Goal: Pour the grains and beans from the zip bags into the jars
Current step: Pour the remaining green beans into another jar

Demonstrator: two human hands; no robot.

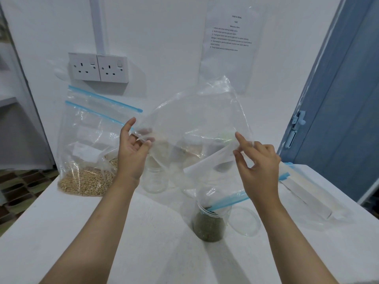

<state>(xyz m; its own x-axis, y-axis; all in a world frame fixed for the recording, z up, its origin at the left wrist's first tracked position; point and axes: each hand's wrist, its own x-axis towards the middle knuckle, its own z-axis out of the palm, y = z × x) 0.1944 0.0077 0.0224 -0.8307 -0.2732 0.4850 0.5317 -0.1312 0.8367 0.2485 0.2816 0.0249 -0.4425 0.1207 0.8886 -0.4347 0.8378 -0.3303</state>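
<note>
1. Printed sheet (231,37), upper right of frame: text too small to read.
2. Rear jars (155,179), frame centre: contents blurred behind the raised clear bag (194,124).
3. Both forearms: cut off by the lower edge.

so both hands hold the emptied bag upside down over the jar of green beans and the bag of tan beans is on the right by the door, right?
Not quite. The head view shows the bag of tan beans on the left, below the sockets, not by the door. The rest holds: the left hand and right hand hold the emptied bag upside down over the jar of green beans.
</note>
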